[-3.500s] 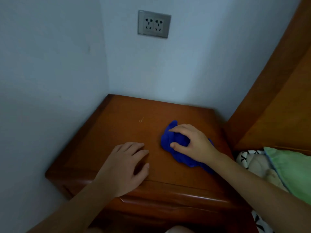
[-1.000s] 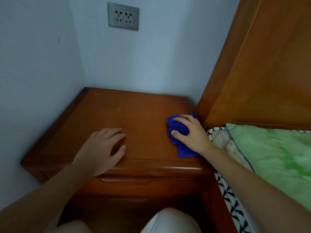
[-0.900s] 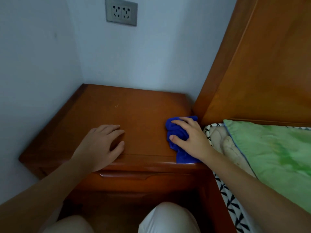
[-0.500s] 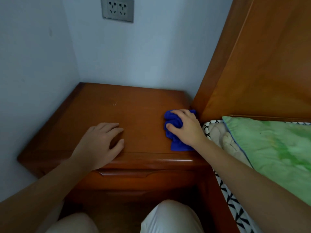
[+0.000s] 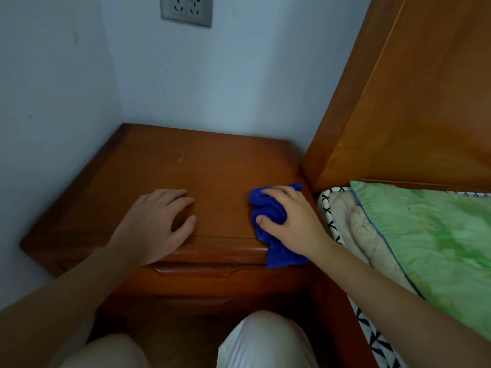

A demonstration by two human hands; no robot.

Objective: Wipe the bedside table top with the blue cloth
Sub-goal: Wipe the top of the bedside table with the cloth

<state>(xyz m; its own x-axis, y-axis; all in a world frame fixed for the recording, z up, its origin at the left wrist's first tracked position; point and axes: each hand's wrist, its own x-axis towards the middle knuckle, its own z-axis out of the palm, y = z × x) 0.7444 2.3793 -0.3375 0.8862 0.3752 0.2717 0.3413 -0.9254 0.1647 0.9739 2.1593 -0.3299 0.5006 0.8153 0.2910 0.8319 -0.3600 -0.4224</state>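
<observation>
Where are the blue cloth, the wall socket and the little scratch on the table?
blue cloth (image 5: 268, 211), head view, bunched middle.
wall socket (image 5: 186, 9), head view, faceplate centre.
scratch (image 5: 181, 158), head view, pale mark itself.

Both of my forearms reach forward from the lower corners of the head view, bare to the wrist. My left hand lies palm down, fingers loosely together and slightly curled, thumb set apart toward the right; it grips nothing, with the heel of the palm at the front edge of the surface below it. My right hand is also palm down, fingers bent over a bunched blue cloth, thumb pressed against the cloth's near side. The right wrist is roughly straight, its forearm running back to the lower right. My two knees show at the bottom edge, pale-clad.
</observation>
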